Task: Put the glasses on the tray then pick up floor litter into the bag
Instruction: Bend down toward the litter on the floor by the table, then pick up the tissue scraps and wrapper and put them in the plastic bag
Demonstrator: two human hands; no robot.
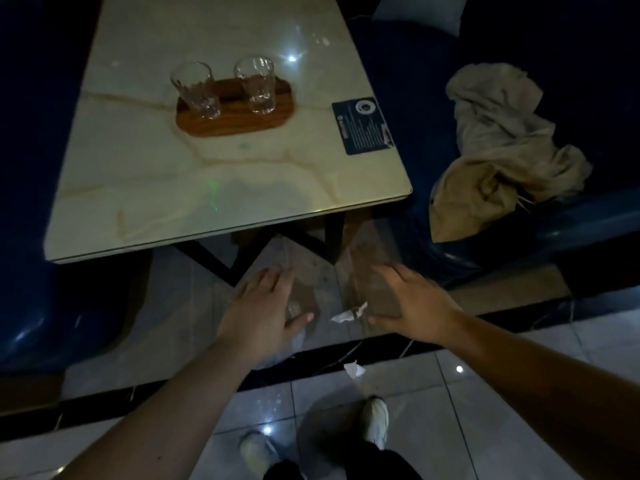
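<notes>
1. 2 glasses upright on wooden tray, mid-desk.
2. Both hands holding clear bag open, fingers gripping its sides.
3. Paper scraps on floor.

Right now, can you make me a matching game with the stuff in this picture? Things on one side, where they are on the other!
Things:
1. two glasses
2. wooden tray
3. crumpled cloth
4. white paper scraps

Places:
A. on the blue seat beside the table
B. on the floor
C. on the marble table
D. standing on the tray

Pairs: 1-D, 2-C, 3-A, 4-B
</notes>
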